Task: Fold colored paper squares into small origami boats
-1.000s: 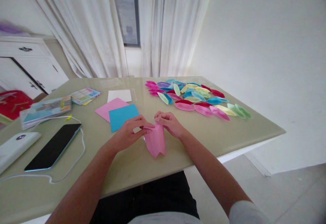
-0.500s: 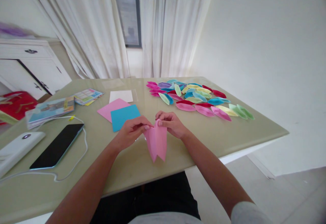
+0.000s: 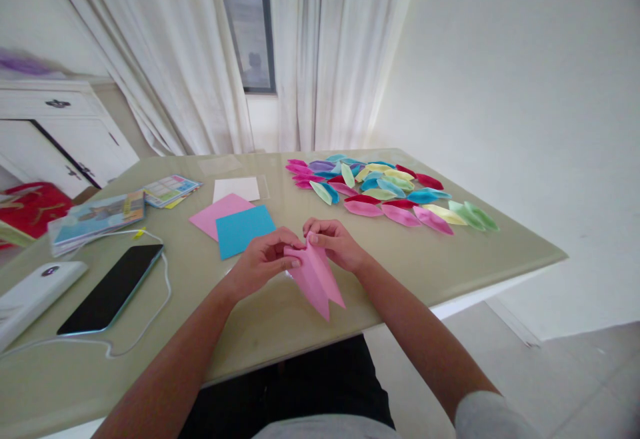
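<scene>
Both my hands hold a folded pink paper (image 3: 316,276) just above the beige table (image 3: 260,319). My left hand (image 3: 260,262) pinches its upper left edge, fingers closed. My right hand (image 3: 336,243) pinches its top from the right, fingers curled. The paper's two pointed ends hang toward me. A blue sheet (image 3: 244,229) and a pink sheet (image 3: 219,212) lie flat just beyond my left hand.
Several folded paper boats in many colours (image 3: 390,196) cover the far right of the table. A phone (image 3: 113,287) with a white cable (image 3: 150,322), a white device (image 3: 30,296), booklets (image 3: 97,216) and a white sheet (image 3: 237,188) lie on the left. Curtains (image 3: 320,52) hang behind.
The pink paper has swung and narrowed, its points now slanting right toward me. Both hands stay pinched on its top, barely shifted.
</scene>
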`<state>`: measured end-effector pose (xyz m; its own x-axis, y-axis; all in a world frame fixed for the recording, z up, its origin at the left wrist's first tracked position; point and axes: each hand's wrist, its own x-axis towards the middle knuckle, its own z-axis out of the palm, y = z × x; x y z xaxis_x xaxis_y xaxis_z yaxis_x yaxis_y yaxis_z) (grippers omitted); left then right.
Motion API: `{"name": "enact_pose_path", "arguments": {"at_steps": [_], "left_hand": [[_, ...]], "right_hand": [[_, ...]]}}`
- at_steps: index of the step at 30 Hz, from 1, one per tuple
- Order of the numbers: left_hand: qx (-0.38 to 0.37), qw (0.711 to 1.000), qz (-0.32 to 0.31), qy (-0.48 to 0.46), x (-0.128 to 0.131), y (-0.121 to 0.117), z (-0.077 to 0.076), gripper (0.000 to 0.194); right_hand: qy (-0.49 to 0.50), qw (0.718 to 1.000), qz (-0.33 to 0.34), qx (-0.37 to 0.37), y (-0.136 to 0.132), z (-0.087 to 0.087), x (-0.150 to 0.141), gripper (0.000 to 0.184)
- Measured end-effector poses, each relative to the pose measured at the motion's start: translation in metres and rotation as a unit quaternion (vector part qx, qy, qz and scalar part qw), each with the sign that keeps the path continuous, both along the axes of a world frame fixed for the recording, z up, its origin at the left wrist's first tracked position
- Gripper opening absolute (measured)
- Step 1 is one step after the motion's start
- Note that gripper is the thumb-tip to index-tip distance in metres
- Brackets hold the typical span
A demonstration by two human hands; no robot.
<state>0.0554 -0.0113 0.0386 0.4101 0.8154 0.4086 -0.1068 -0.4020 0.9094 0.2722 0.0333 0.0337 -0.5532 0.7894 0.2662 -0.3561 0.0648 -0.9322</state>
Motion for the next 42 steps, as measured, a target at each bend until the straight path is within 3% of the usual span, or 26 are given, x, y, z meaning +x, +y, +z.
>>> {"name": "enact_pose_path", "arguments": {"at_steps": [11,18,25,33,42], "left_hand": [[-0.088,0.996,-0.004,0.004,0.0,-0.006,-0.004,0.028],[-0.069,0.997,-0.003,0.024,-0.001,-0.001,-0.02,0.023],[-0.025,0.998,0.028,0.045,-0.003,0.0,-0.012,0.024],[-0.034,0.997,0.06,0.036,0.002,-0.002,-0.008,0.03],[-0.082,0.996,-0.028,-0.007,0.006,-0.002,-0.015,0.032]], "right_hand": [[-0.001,1.0,0.014,-0.015,-0.001,0.0,0.0,0.035],[-0.003,0.999,0.032,-0.018,-0.003,0.002,0.0,0.039],[0.001,1.0,0.026,-0.012,-0.003,0.002,-0.001,0.039],[-0.005,1.0,0.015,-0.003,-0.002,0.0,-0.002,0.034],[-0.006,0.999,0.042,0.001,-0.003,-0.002,0.0,0.031]]}}
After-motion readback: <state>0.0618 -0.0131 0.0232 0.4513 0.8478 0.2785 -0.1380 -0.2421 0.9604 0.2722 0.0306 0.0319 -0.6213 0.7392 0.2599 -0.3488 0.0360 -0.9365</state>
